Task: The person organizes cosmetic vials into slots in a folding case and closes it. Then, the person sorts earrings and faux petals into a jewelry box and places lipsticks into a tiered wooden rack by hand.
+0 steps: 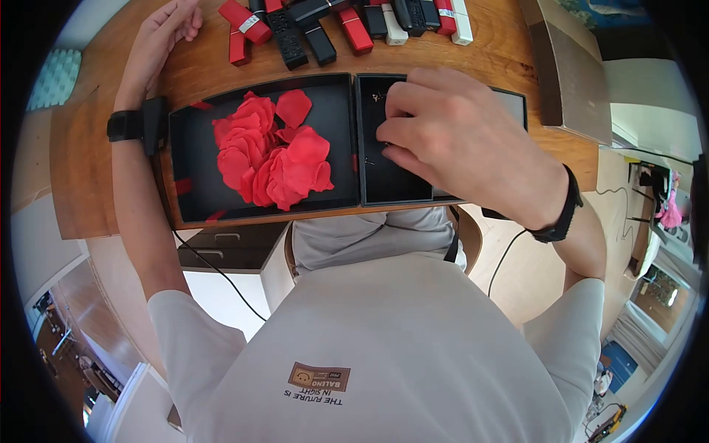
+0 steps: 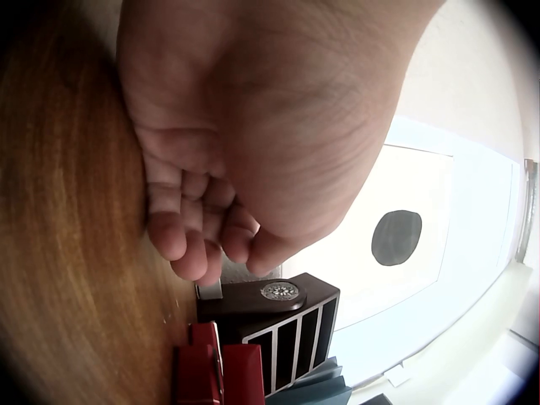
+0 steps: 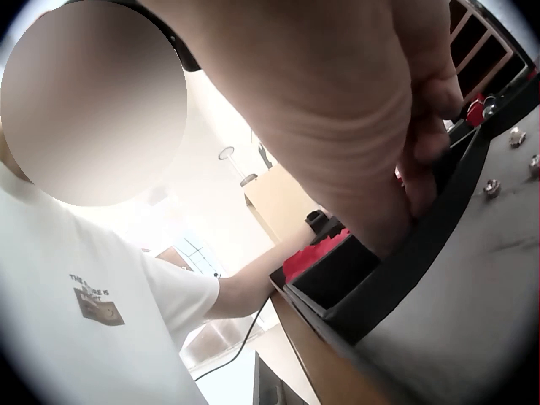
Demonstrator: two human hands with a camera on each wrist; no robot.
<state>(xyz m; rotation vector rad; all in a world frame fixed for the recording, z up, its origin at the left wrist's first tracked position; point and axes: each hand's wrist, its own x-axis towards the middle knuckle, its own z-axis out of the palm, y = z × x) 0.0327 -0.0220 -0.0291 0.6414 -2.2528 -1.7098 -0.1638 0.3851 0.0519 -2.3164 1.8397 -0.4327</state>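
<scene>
My right hand (image 1: 443,125) is over the right half of an open black box (image 1: 357,140). Its thumb and forefinger come together low over the black lining, pinching a tiny piece of jewellery that is mostly hidden. Small metallic studs (image 3: 492,188) sit on the grey part of that half, seen in the right wrist view. Another small shiny piece (image 1: 369,160) lies on the black lining beside the fingers. Red artificial petals (image 1: 284,166) are heaped in the box's left half. At the far left my left hand (image 1: 164,33) rests on the wooden table (image 1: 207,70), fingers loosely bent, holding nothing.
Along the table's back lie several red, black and white lipstick-like tubes (image 1: 356,33). A brown cardboard box (image 1: 565,81) stands at the right. One cable (image 1: 221,277) hangs from the left wrist past the table's front edge.
</scene>
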